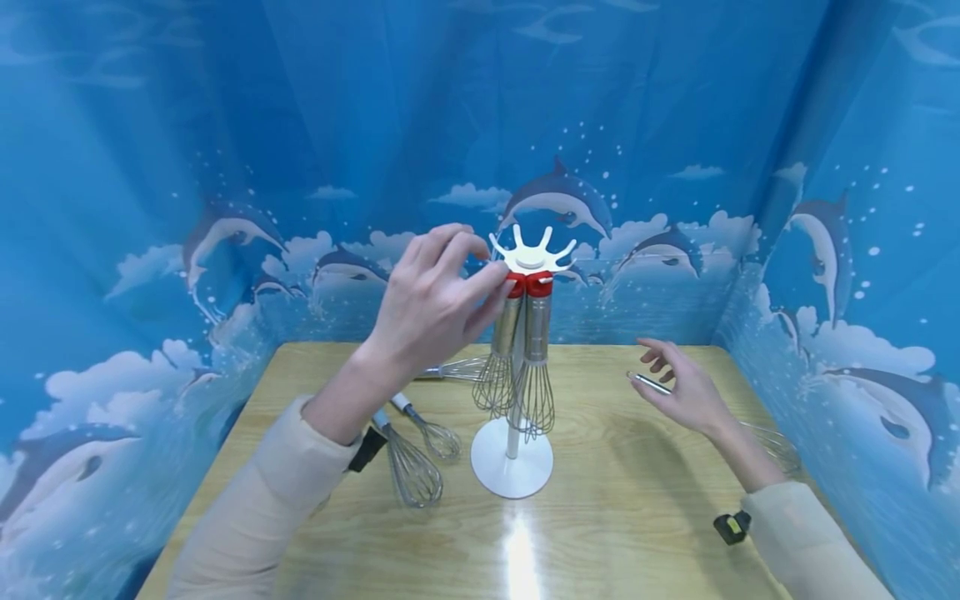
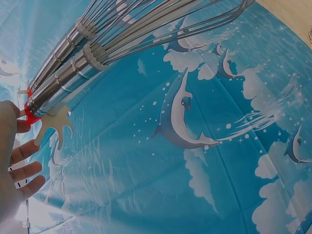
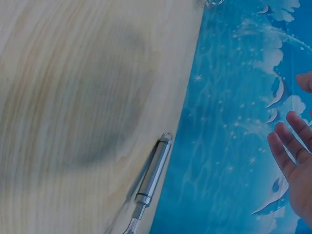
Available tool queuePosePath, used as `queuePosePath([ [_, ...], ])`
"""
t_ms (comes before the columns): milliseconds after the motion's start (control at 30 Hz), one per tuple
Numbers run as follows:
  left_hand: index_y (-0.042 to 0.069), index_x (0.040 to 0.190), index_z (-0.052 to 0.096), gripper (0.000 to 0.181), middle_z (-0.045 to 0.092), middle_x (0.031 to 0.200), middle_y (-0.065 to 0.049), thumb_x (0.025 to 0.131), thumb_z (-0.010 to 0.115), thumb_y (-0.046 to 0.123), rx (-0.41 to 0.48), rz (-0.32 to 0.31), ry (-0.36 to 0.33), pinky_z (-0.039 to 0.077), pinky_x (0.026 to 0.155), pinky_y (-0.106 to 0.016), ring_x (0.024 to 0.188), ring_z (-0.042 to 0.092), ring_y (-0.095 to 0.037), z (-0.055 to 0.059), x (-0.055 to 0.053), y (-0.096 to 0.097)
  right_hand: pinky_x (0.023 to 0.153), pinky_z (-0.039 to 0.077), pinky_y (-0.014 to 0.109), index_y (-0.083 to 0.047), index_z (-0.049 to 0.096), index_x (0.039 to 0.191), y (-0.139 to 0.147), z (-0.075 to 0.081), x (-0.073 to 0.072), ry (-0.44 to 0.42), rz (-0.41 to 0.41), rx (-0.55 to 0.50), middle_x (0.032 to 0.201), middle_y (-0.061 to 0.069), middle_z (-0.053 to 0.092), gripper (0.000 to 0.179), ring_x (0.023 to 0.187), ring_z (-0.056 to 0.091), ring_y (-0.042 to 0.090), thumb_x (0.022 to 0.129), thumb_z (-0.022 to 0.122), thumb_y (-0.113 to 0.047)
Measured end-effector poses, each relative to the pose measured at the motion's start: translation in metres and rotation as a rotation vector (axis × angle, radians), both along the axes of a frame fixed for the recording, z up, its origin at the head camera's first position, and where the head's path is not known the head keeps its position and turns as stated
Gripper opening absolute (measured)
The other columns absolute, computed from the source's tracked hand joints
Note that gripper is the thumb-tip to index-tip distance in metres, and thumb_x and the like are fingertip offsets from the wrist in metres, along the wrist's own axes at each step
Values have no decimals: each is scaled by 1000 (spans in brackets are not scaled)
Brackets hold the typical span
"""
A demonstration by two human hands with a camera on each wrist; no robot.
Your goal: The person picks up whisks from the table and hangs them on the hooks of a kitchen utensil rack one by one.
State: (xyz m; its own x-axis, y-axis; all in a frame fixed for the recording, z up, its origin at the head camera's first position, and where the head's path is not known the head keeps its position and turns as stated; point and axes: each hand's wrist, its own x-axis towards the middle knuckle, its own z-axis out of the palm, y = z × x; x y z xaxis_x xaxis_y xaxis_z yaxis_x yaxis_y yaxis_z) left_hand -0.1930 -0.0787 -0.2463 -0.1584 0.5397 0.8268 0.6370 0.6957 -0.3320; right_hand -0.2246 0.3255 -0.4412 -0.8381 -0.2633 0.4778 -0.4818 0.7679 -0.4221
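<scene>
A white stand point(image 1: 531, 257) with curved hooks around its top rises from the middle of the table. Two whisks with red handle ends hang side by side from its front hooks. My left hand point(image 1: 435, 292) is up at the stand's top, thumb and index finger pinching the red end of the left whisk point(image 1: 506, 329). Its other fingers point(image 2: 27, 170) are spread apart. Right beside hangs the other whisk point(image 1: 537, 329). My right hand point(image 1: 686, 392) is held over the right side of the table, fingers relaxed and holding nothing. Below it lies a metal-handled whisk point(image 3: 155, 168).
Left of the stand's round base point(image 1: 491, 475) lie a large whisk point(image 1: 414, 471), a smaller one point(image 1: 435, 435) and, farther back, another whisk point(image 1: 461, 369). Blue dolphin-print curtains point(image 1: 420, 100) stand along the back and both sides of the wooden table point(image 1: 600, 517).
</scene>
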Motion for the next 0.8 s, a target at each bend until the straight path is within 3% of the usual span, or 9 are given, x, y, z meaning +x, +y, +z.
queuePosePath([
  [267, 14, 98, 76, 13, 70, 104, -11, 100, 67, 22, -3, 2, -4, 60, 88, -49, 110, 65, -34, 0, 1, 0, 74, 60, 32, -3, 53, 149, 13, -11, -7, -90, -55, 36, 114, 17, 70, 63, 95, 69, 29, 93, 79, -19],
  [500, 13, 97, 75, 12, 70, 103, -11, 100, 67, 22, -4, -1, -5, 59, 87, -48, 109, 65, -34, 0, 1, 0, 82, 60, 56, -2, 48, 152, 24, -21, -15, -205, -87, 41, 120, 23, 68, 67, 102, 69, 41, 96, 77, -24],
  [800, 13, 97, 75, 13, 70, 104, -11, 100, 66, 22, -1, -4, -13, 59, 85, -47, 108, 65, -33, 1, 1, 1, 84, 60, 56, -1, 46, 154, 39, -33, -28, -277, -104, 65, 125, 26, 66, 70, 107, 68, 43, 96, 77, -28],
])
